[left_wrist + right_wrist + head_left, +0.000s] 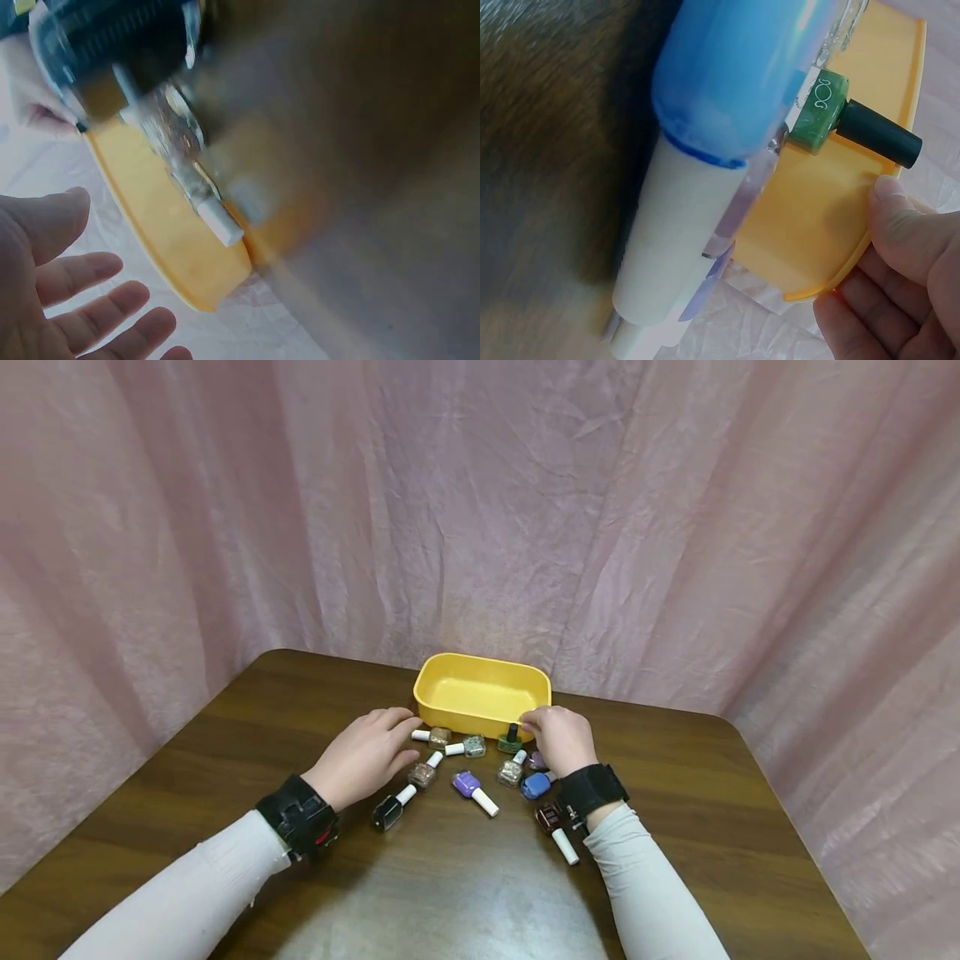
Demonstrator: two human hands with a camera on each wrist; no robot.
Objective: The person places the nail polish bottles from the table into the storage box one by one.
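Note:
A yellow plastic container [480,725] sits near the table's back edge, its inside bare. My right hand [561,737] grips its front right corner, the thumb [891,206] at the rim and the other fingers curled beyond it. Close to that thumb, a green nail polish bottle [510,746] with a black cap stands against the front wall. My left hand [367,758] is beside the container's left end, fingers spread and holding nothing in the left wrist view. Under its fingertips lie glitter nail polish bottles, one gold [439,738] and one brownish [422,775], both white-capped.
More nail polish bottles lie in front of the container: silver glitter [474,746], pale glitter [510,772], purple [466,783], blue [536,786], black [387,812] and dark red [548,817]. A pink curtain [480,510] hangs behind the brown table [697,810].

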